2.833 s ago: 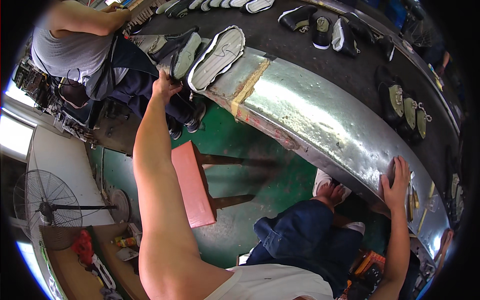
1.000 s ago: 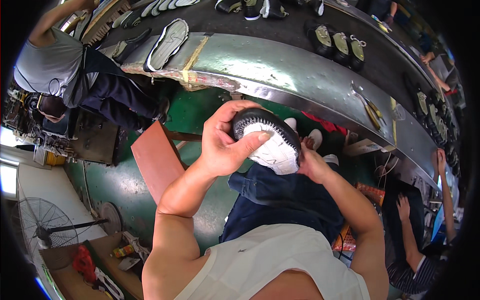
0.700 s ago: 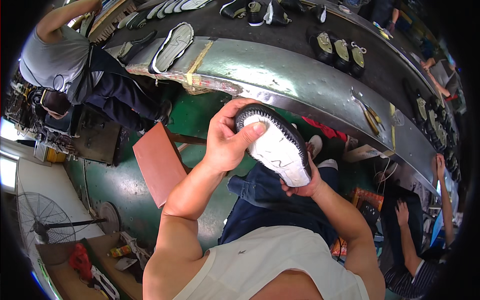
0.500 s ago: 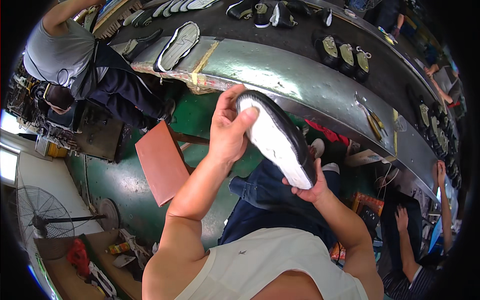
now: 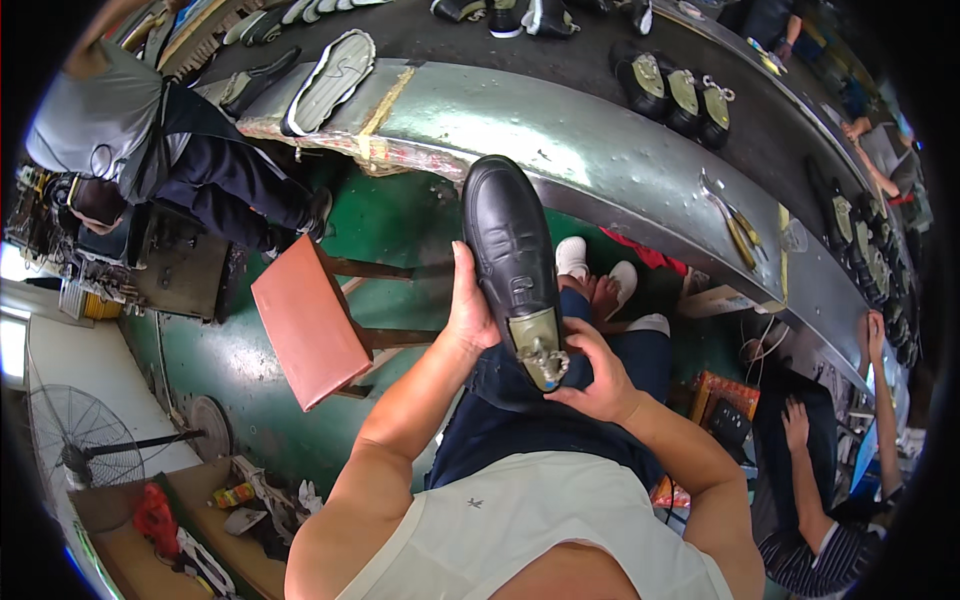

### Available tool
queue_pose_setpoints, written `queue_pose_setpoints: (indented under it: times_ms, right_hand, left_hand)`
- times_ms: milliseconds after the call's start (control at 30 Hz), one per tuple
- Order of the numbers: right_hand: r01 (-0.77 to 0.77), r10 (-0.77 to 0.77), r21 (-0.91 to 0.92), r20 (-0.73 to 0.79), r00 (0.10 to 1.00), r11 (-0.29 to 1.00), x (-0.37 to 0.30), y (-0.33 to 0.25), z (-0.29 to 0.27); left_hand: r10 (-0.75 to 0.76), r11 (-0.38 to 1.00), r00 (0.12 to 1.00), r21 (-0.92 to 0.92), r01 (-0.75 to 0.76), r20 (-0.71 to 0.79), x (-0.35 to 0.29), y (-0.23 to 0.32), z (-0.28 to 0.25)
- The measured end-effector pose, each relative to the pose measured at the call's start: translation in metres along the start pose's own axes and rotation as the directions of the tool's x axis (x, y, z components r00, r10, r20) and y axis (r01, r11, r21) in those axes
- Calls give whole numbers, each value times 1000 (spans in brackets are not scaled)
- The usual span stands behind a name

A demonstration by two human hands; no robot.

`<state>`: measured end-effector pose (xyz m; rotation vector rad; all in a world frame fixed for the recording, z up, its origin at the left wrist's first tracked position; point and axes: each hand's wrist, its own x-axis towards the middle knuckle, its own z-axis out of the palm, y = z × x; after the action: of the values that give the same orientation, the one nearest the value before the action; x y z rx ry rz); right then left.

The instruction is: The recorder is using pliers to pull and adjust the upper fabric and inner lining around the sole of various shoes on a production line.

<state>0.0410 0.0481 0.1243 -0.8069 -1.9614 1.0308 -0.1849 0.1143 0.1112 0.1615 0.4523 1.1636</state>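
A black leather loafer [image 5: 505,230] is held up in front of me, its upper facing me and its toe pointing away toward the bench. An olive-green shoe last [image 5: 535,332] fills its opening, with a metal ring or chain at the heel end. My left hand [image 5: 470,305] grips the shoe along its left side, thumb up and the other fingers hidden beneath. At the heel, my right hand [image 5: 598,378] closes around the end of the shoe, thumb and forefinger near the metal ring. The white bottom is out of sight.
Ahead runs a metal-edged bench [image 5: 600,140] with a dark belt. On it lie a white sole [image 5: 332,85], lasted shoes [image 5: 682,100] and pincers [image 5: 735,220]. A brown stool [image 5: 308,325] stands left. A fan [image 5: 75,440] is lower left. Co-workers are at both sides.
The shoe has been turned over: its white bottom showed before, now its black upper does. My left hand has moved down along its side; my right hand stays at the heel.
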Motion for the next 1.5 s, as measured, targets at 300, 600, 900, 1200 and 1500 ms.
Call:
queue_pose_setpoints:
  times_ms: [300, 600, 900, 1200, 1500]
  right_hand:
    - [-172, 185, -80, 207, 961, 982, -6, 10, -6]
    - [-310, 317, -68, 156, 936, 948, -18, 28, -5]
    - [-42, 206, 660, -172, 963, 750, 30, -6, -32]
    - [-167, 278, 684, -54, 959, 710, 32, -19, -37]
    - [-149, 234, 620, -59, 970, 771, 32, -8, -36]
  left_hand:
    - [-50, 992, 999, 111, 51, -16, 2, -15, -32]
    - [88, 934, 995, 350, -65, -52, -4, -32, -43]
    - [433, -270, 652, 779, -566, 623, -26, -18, -26]
    - [302, -677, 503, 554, -485, 810, -28, -16, -20]
    - [393, -354, 684, 788, -504, 614, -34, -16, -24]
